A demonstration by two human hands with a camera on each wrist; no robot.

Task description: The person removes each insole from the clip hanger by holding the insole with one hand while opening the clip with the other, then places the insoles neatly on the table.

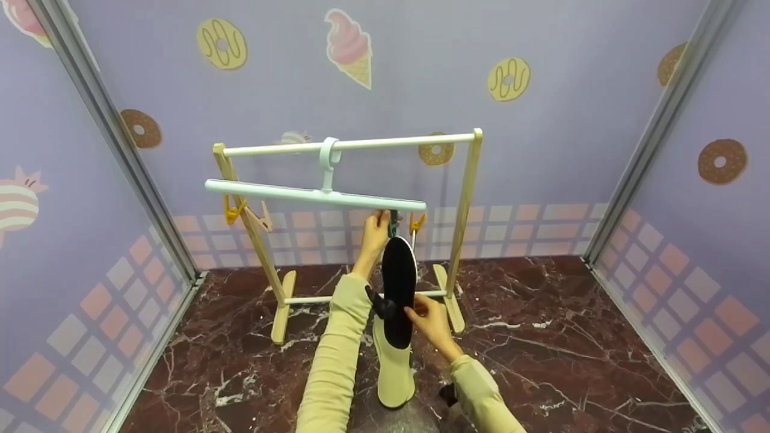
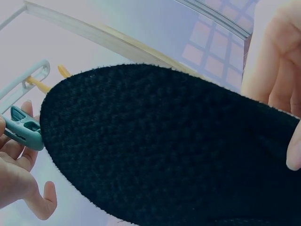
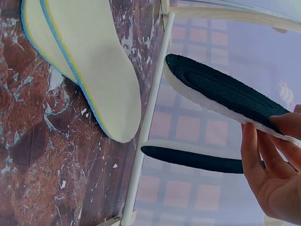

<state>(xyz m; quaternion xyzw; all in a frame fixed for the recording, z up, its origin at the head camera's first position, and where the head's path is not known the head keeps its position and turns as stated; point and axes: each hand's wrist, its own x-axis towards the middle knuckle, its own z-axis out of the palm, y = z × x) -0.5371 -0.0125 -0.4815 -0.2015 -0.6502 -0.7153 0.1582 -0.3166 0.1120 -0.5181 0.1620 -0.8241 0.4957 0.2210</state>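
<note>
A pale mint hanger (image 1: 271,191) hooks over the rack's top bar and tilts down to the right. My left hand (image 1: 374,233) pinches a dark green clip (image 2: 24,132) just beneath the hanger's right end. One end of a black insole (image 1: 398,279) with a white underside lies right at that clip. Lower down, the fingers and thumb of my right hand (image 1: 433,319) pinch the insole's other end. Beyond it, a second dark insole (image 3: 193,158) shows in the right wrist view, partly hidden by my right hand.
Two overlapping cream insoles (image 1: 394,379) with blue and yellow edges lie on the dark red marble surface (image 1: 529,361). Yellow clips (image 1: 233,211) hang near both hanger ends, with a beige clip (image 1: 263,218) at the left. The wooden rack (image 1: 469,186) stands before a patterned wall.
</note>
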